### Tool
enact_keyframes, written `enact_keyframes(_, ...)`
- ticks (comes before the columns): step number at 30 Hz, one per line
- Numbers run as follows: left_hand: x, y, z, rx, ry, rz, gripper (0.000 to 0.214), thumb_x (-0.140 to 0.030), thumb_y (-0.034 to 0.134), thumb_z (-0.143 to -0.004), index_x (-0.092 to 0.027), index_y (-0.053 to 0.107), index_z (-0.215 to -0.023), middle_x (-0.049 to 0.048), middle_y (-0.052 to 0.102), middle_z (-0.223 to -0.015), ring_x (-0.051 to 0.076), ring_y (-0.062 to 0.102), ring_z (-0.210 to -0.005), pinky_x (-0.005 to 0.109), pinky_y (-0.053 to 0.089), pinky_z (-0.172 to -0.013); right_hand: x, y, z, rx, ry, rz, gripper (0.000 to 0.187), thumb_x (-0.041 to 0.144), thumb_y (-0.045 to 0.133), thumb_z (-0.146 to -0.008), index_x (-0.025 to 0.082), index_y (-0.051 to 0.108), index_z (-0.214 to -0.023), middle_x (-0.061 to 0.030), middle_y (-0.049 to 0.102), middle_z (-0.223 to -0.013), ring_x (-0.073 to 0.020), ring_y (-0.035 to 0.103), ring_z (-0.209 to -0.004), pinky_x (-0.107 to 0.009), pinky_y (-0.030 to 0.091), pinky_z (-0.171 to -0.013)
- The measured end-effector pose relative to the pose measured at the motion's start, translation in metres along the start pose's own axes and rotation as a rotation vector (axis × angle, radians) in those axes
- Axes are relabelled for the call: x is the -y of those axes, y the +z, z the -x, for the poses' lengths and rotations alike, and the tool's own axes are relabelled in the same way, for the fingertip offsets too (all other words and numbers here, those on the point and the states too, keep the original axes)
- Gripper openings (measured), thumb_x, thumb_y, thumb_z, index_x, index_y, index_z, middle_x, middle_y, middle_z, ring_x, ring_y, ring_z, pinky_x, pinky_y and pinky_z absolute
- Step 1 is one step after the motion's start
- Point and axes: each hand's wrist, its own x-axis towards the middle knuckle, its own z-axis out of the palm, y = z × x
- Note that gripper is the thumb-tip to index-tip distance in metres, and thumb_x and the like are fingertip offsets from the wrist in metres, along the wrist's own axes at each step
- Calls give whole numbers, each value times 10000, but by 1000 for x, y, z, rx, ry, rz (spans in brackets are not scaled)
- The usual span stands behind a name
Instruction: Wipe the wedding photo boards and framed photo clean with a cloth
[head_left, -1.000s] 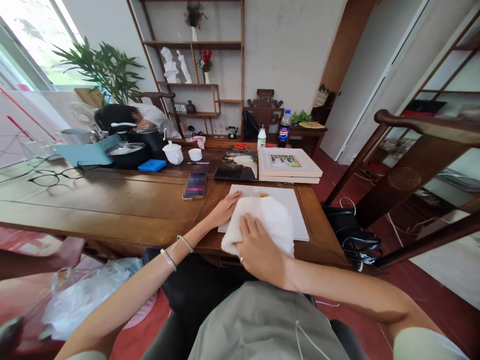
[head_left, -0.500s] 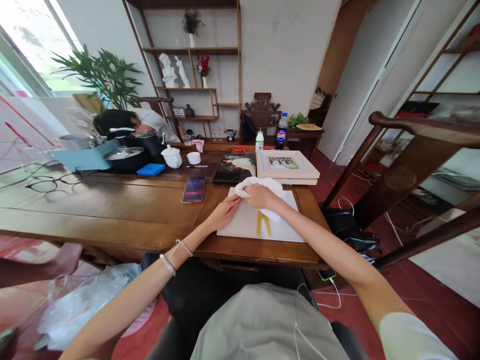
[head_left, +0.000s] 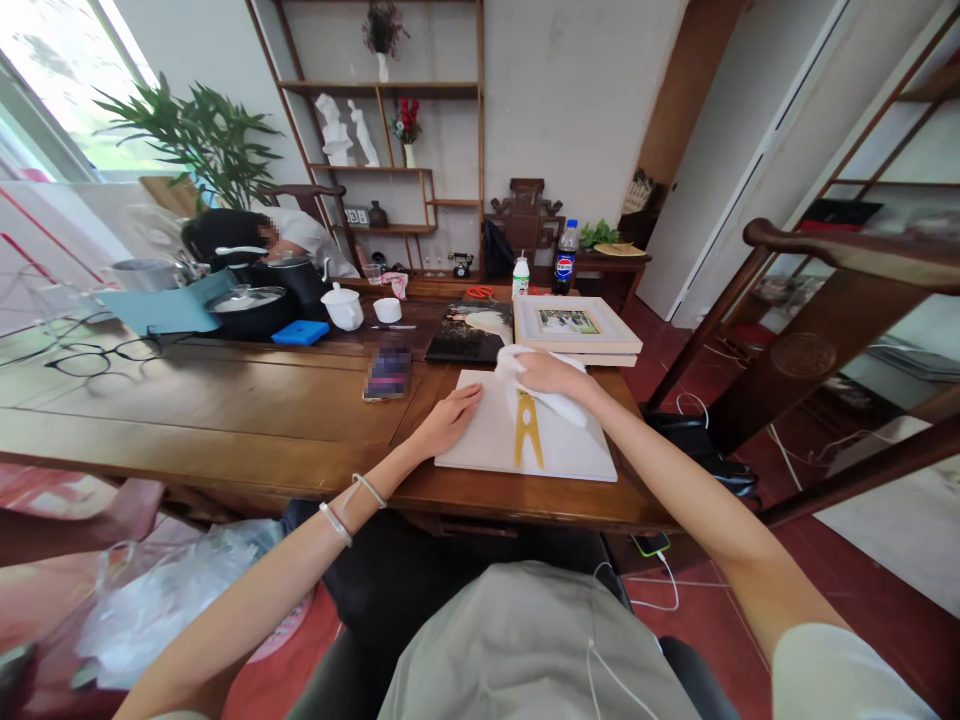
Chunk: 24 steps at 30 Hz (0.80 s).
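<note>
Head view: the board (head_left: 480, 440) looks longer crosswise, hands apart, left hand (head_left: 451, 418) flat on its left edge, right hand (head_left: 551, 372), nearer the far edge, on the cloth (head_left: 561, 403), grip unclear.

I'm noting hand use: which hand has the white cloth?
The right hand: it holds the white cloth, while the left hand rests at the left edge of the white panel.

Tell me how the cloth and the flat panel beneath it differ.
The cloth is bunched and soft-looking; the panel is flat and straight-edged. The cloth lies under the right hand; the panel has the left hand on it. The panel bears a gold figure; the cloth's visible part is plain. Both are white.
</note>
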Motion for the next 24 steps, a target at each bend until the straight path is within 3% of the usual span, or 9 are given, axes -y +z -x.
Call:
enact_keyframes(5,1,0,0,-4,0,0,460,-358,317,-938,-148,546,-1276,76,466,-1405,216,386,-1333,416,274,-1136,-43,4,49,-21,87,39,242,126,398,-798,112,610,-913,-141,660,-954,-259,585,-896,-315,417,-766)
enact_keyframes(8,0,0,1,-9,3,-5,456,-353,319,-937,-148,546,-1277,75,463,-1407,214,393,-1329,415,272,-1137,-49,9,77,-17,109,61,274,105,402,-779,100,616,-951,-152,654,-940,-282,580,-932,-346,419,-804)
enact_keyframes(11,0,0,1,-8,-5,-14,471,-356,310,-940,-124,544,-1276,95,458,-1409,213,393,-1328,407,268,-1139,-27,15,111,-9,43,45,341,47,419,-721,116,637,-973,-158,619,-1115,-266,567,-1043,-343,412,-890)
enact_keyframes(13,0,0,1,-8,-7,-11,472,-357,312,-939,-119,546,-1273,101,458,-1408,214,392,-1329,409,270,-1137,-2,18,135,-16,-53,11,363,31,441,-683,133,655,-959,-149,494,-1339,-263,489,-1196,-342,377,-980)
enact_keyframes(16,2,2,1,-19,-4,3,465,-361,320,-937,-132,548,-1271,93,463,-1405,218,393,-1328,419,272,-1135,29,21,158,-26,-103,-7,358,17,461,-642,156,673,-894,-131,451,-1397,-260,365,-1318,-370,319,-1060)
enact_keyframes(19,3,2,1,-19,1,7,464,-363,321,-937,-134,548,-1271,90,467,-1403,218,391,-1329,420,273,-1135,29,26,152,-33,-43,9,372,10,465,-648,165,672,-915,-141,454,-1396,-274,317,-1347,-479,276,-1077)
enact_keyframes(21,4,3,1,-18,4,3,463,-363,320,-937,-137,549,-1270,88,467,-1403,216,391,-1329,418,274,-1135,10,30,133,-35,-6,24,389,10,470,-674,160,662,-978,-147,423,-1419,-295,294,-1357,-548,256,-1064)
enact_keyframes(24,5,3,0,-14,8,0,464,-363,319,-936,-144,547,-1274,86,464,-1405,215,388,-1332,416,271,-1137,-27,36,99,-52,-6,39,323,64,509,-745,126,649,-1029,-181,362,-1452,-316,256,-1370,-557,246,-1061)
